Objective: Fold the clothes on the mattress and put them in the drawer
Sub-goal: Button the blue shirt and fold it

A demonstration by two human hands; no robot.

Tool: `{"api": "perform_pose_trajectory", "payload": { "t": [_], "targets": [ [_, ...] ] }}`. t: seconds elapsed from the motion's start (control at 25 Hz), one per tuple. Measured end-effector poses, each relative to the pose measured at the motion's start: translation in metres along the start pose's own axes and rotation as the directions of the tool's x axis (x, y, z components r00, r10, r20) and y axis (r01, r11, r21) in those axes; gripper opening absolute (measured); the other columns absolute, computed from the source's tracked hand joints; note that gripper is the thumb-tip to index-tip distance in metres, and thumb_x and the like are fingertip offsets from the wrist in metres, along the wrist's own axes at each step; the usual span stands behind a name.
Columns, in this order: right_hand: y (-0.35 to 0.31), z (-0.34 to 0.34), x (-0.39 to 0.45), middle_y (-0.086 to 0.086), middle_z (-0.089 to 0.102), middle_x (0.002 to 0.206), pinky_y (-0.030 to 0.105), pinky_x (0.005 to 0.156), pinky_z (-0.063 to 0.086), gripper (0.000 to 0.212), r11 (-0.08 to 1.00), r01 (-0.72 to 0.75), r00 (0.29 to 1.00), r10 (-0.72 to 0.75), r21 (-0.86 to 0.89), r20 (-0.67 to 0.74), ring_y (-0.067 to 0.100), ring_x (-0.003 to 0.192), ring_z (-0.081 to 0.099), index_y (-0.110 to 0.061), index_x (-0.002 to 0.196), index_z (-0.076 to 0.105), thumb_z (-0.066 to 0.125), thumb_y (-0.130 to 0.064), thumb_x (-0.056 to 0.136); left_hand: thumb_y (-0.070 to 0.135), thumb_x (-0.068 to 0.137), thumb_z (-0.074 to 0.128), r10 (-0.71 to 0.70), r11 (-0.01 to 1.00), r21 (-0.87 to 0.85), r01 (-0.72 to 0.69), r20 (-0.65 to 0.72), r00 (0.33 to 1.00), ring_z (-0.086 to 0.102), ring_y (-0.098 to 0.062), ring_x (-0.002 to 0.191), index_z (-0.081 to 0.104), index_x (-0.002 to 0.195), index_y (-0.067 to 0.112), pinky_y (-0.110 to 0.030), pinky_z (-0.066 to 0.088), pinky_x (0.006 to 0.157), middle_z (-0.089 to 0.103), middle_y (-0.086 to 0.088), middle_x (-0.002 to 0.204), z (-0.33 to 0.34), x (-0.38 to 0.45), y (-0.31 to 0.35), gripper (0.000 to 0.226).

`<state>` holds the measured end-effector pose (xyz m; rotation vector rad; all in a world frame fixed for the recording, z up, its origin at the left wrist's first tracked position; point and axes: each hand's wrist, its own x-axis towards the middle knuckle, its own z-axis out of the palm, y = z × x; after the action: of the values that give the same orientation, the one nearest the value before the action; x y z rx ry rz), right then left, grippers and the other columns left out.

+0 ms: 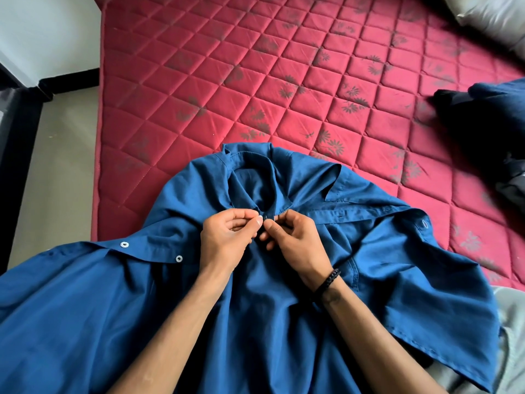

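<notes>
The blue shirt (255, 322) lay nearest the camera, spread front-up over the near edge of the red quilted mattress (284, 81), its hem toward the person and its collar (250, 155) pointing away, so its long axis ran straight out from the body. Both forearms reached along that axis to the top of the placket, just below the collar. The left hand (227, 240) pinched the left edge of the opening between thumb and forefinger, and the right hand (295, 240) pinched the facing edge, fingers curled; the two sets of fingertips met over what looked like the top button, the hands equally near it. Lower down the placket fell open, with two metal snaps (124, 244) showing on the flap to the left. Fastening seemed to be the step in hand, folding not yet begun. A dark heap of other clothes (488, 115) waited at the right, a pale pillow (494, 15) beyond.
</notes>
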<state>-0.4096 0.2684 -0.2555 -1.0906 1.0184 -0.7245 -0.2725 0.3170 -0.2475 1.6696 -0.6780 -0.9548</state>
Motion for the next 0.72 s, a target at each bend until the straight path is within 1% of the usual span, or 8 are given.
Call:
{"api": "perform_pose_trajectory", "payload": {
  "t": [0.08, 0.16, 0.2, 0.36, 0.6, 0.72],
  "targets": [
    [0.0012, -0.0026, 0.0005, 0.013, 0.071, 0.075, 0.021, 0.060, 0.052, 0.014, 1.000, -0.003, 1.000, 0.003, 0.021, 0.002, 0.014, 0.059, 0.060, 0.005, 0.096, 0.060, 0.064, -0.007, 0.100, 0.013, 0.085, 0.082, -0.002, 1.000, -0.008, 0.003, 0.014, 1.000, 0.070, -0.011, 0.068, 0.080, 0.093, 0.016, -0.025, 0.054, 0.065, 0.078, -0.005, 0.080, -0.0006, -0.0002, 0.0010, 0.009],
    [0.0027, -0.0042, 0.0017, 0.013, 0.072, 0.076, 0.022, 0.062, 0.053, 0.020, 0.999, 0.005, 1.000, -0.004, 0.049, -0.004, 0.017, 0.064, 0.062, 0.012, 0.099, 0.062, 0.067, -0.007, 0.098, 0.012, 0.086, 0.082, -0.006, 1.000, -0.017, 0.006, 0.024, 1.000, 0.069, -0.011, 0.067, 0.080, 0.094, 0.014, -0.023, 0.054, 0.064, 0.078, -0.006, 0.080, -0.0013, -0.0001, 0.0019, 0.009],
    [0.0035, -0.0041, 0.0021, 0.014, 0.072, 0.077, 0.022, 0.063, 0.054, 0.020, 0.998, 0.011, 1.000, -0.010, 0.062, -0.010, 0.017, 0.066, 0.063, 0.013, 0.100, 0.064, 0.068, -0.007, 0.098, 0.011, 0.086, 0.082, -0.007, 1.000, -0.022, 0.008, 0.028, 1.000, 0.068, -0.011, 0.066, 0.080, 0.094, 0.014, -0.022, 0.054, 0.063, 0.078, -0.007, 0.080, -0.0018, 0.0005, 0.0016, 0.009],
    [0.0048, -0.0036, 0.0022, 0.016, 0.074, 0.079, 0.023, 0.066, 0.056, 0.016, 0.997, 0.023, 1.000, -0.021, 0.074, -0.016, 0.016, 0.069, 0.066, 0.009, 0.098, 0.071, 0.069, -0.007, 0.097, 0.009, 0.086, 0.081, 0.002, 0.999, -0.040, 0.000, 0.032, 0.999, 0.068, -0.010, 0.065, 0.079, 0.095, 0.011, -0.017, 0.052, 0.062, 0.078, -0.007, 0.081, -0.0011, -0.0002, 0.0004, 0.009],
    [0.0045, -0.0078, 0.0033, 0.018, 0.073, 0.085, 0.024, 0.070, 0.056, 0.016, 0.990, 0.014, 0.999, -0.018, 0.144, 0.027, 0.016, 0.078, 0.068, 0.009, 0.103, 0.073, 0.066, -0.005, 0.098, 0.012, 0.087, 0.081, 0.073, 0.997, 0.017, -0.072, -0.066, 0.995, 0.074, -0.013, 0.077, 0.081, 0.094, 0.019, -0.026, 0.059, 0.072, 0.079, 0.003, 0.086, 0.0013, -0.0028, -0.0036, 0.010],
    [0.0055, -0.0071, 0.0029, 0.016, 0.073, 0.082, 0.023, 0.070, 0.056, 0.013, 0.993, 0.026, 0.999, -0.028, 0.119, 0.019, 0.014, 0.074, 0.067, 0.006, 0.099, 0.075, 0.069, -0.006, 0.096, 0.011, 0.088, 0.079, 0.066, 0.998, 0.016, -0.065, -0.048, 0.997, 0.073, -0.012, 0.076, 0.080, 0.093, 0.022, -0.023, 0.057, 0.069, 0.079, 0.003, 0.086, 0.0004, -0.0035, -0.0027, 0.012]
  ]
}}
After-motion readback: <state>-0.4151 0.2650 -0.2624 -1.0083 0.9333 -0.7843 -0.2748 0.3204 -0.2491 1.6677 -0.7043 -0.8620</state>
